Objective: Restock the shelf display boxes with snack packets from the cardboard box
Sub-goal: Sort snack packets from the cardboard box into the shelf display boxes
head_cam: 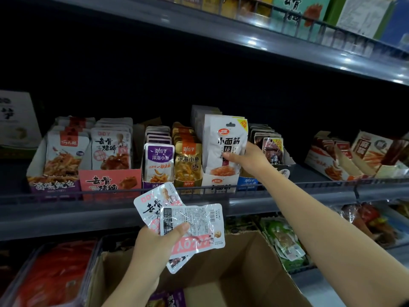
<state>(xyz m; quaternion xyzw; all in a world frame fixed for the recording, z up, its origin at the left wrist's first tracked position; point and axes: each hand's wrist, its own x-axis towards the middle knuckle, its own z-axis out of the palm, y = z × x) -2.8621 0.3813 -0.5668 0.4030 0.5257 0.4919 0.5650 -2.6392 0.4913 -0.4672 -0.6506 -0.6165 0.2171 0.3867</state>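
Left hand (pixel 155 238) is raised at chest height, fingers and thumb curled in a grip. Right arm reaches forward, right hand (pixel 247 159) pinching.

A: What is hidden?
B: The right hand's (pixel 249 159) fingers sit behind a white packet (pixel 225 142). The cardboard box (pixel 239 269) runs off the bottom edge.
A: And the small print?
B: Too blurred to read.

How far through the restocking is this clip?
Midway, it seems. The shelf display boxes already look mostly full. In hand: the right hand grips a white packet at its display box; the left hand holds several pink-and-white packets. Left: those, plus purple packets in the cardboard box.
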